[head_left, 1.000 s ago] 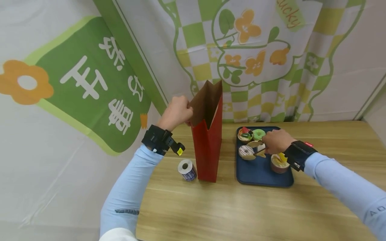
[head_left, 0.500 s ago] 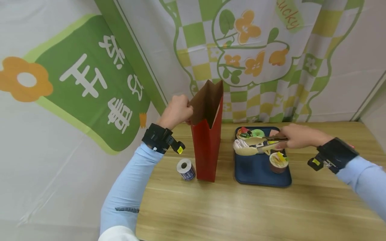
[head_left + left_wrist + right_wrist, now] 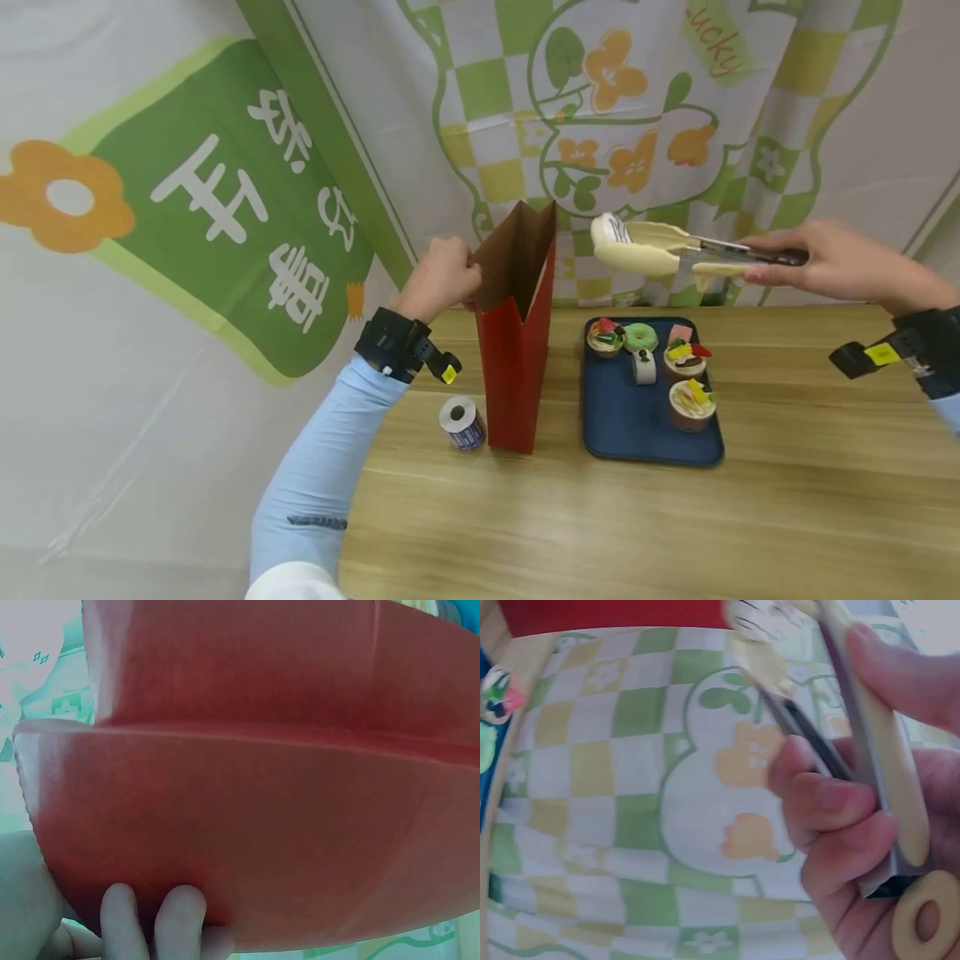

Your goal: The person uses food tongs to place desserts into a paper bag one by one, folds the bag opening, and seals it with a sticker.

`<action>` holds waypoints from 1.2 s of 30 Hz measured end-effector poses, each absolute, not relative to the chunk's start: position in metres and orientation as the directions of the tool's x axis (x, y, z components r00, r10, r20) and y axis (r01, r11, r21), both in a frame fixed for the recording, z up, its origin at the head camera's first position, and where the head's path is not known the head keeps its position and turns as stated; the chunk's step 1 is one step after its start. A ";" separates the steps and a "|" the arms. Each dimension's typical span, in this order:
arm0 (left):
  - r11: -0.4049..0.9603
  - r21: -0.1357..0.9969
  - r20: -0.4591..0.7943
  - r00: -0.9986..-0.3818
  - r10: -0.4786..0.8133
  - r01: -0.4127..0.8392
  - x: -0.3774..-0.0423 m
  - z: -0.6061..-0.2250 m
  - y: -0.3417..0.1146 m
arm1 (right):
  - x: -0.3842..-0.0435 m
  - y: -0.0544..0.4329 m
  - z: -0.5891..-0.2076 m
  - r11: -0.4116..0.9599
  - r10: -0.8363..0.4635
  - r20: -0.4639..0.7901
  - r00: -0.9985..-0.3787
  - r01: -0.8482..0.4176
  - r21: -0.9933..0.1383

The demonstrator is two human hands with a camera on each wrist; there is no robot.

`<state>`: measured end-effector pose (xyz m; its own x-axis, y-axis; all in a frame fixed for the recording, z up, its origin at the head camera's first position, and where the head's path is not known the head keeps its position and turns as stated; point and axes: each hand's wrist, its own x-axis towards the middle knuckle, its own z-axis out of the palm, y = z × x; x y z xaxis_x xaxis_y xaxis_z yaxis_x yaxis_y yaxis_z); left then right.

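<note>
My left hand [image 3: 441, 279] pinches the left rim of an upright, open-topped red paper bag [image 3: 512, 379]. In the left wrist view its fingertips [image 3: 180, 915] press on the bag's red side [image 3: 270, 825]. My right hand [image 3: 843, 260] grips serving tongs [image 3: 641, 259] with cream-coloured ends, raised above the table to the right of the bag. Between the tongs' ends is a white doughnut [image 3: 609, 229] with dark stripes, partly hidden by them. The right wrist view shows thumb and fingers curled round the tongs' handles [image 3: 885, 765].
A dark blue tray [image 3: 626, 429] right of the bag carries several cupcakes, including one with yellow topping [image 3: 691, 406], a green doughnut [image 3: 641, 337] and a small white piece [image 3: 643, 367]. Left of the bag stands a label roll [image 3: 462, 422]. A patterned curtain [image 3: 502, 179] hangs behind the table.
My right hand has lifted the white doughnut off the tray with the tongs, moving up and to the right. My left hand and the bag have stayed in place.
</note>
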<state>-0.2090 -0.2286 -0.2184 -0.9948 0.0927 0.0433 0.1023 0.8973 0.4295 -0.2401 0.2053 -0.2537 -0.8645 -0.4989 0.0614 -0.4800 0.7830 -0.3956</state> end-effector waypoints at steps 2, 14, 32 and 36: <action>0.897 0.429 0.047 -0.994 0.095 0.106 -0.209 -0.220 -0.228 | -0.242 0.203 -0.242 0.780 -0.483 0.107 -0.869 -0.483 -0.398; 0.899 0.424 0.049 -0.994 0.096 0.108 -0.209 -0.220 -0.227 | -0.257 0.113 -0.143 0.667 -0.731 0.052 -0.681 -0.728 -0.156; 0.903 0.408 0.064 -0.991 0.120 0.136 -0.211 -0.219 -0.224 | -0.252 -0.047 -0.074 0.708 -0.513 -0.454 -0.729 -0.658 0.256; 0.901 0.412 0.059 -0.991 0.123 0.136 -0.211 -0.220 -0.222 | -0.241 -0.063 -0.086 0.729 -0.492 -0.397 -0.775 -0.616 0.300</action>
